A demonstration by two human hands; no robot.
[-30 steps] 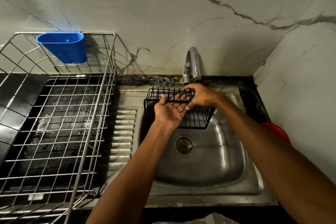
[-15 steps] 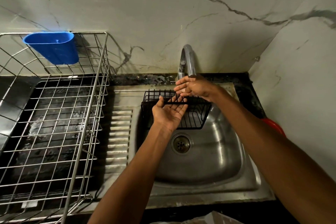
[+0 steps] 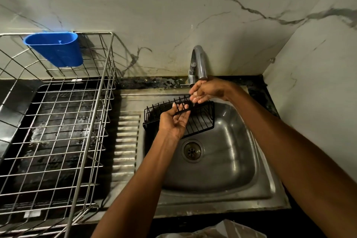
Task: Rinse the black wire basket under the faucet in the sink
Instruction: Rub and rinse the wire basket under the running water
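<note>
We are holding the basket [image 3: 195, 120] over the sink [image 3: 228, 162] with our left hand [image 3: 176, 121], fingers curled around its near rim. Our right hand [image 3: 207, 91], fingers loosely open, is hovering just beyond it under the faucet [image 3: 198, 62]. The basket's long axis is running left to right.

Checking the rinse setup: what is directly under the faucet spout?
The right hand is cupped under the faucet spout, above the black wire basket that the left hand holds over the sink. The hand covers the spout's mouth.

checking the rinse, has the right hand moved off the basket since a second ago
Yes. The right hand has lifted off the black wire basket rim, up toward the faucet spout.
</note>
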